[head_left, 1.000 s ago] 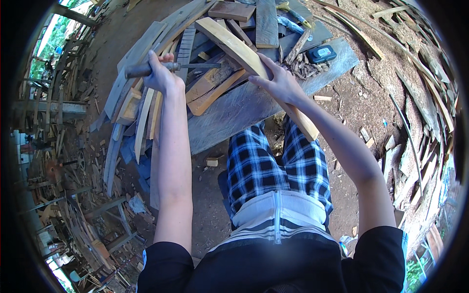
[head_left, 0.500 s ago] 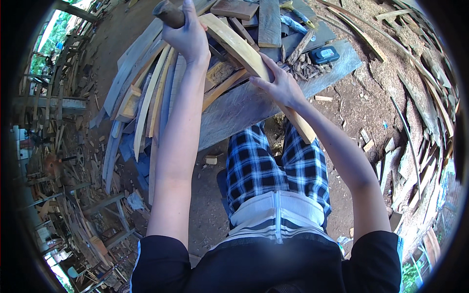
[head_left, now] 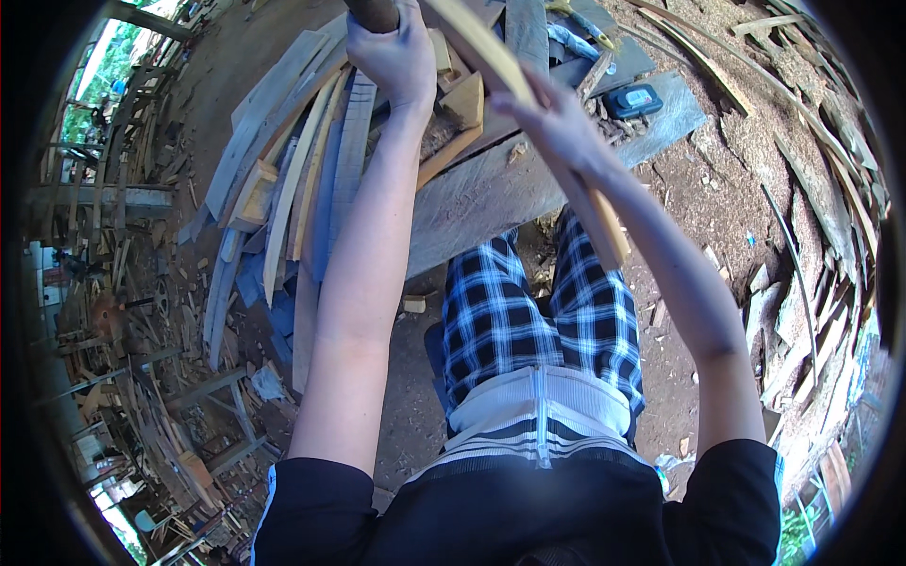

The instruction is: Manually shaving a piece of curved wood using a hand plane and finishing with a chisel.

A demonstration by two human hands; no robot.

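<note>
My left hand [head_left: 394,61] is closed around a thick, dark, round wooden piece [head_left: 374,13], like a mallet or handle; its far end is cut off by the top edge. My right hand [head_left: 564,132], somewhat blurred, grips a long curved wooden slat [head_left: 483,49] around its middle. The slat slants from the top of the view, near my left hand, down to above my right knee. Beneath both hands lies a wide grey plank [head_left: 472,203] with wood offcuts on it. One pale block [head_left: 462,99] with a cut end sits between my arms.
Curved slats [head_left: 293,179] are stacked at the left of the plank. At the right lie a dark blue case [head_left: 632,101] and a yellow-and-dark tool [head_left: 590,26] beside a blue wrapper [head_left: 569,42]. Sawdust and strips [head_left: 802,141] cover the ground at far right.
My left hand has moved up and to the right with the dark round piece. The curved slat has shifted right and turned on its edge, my right hand still on it.
</note>
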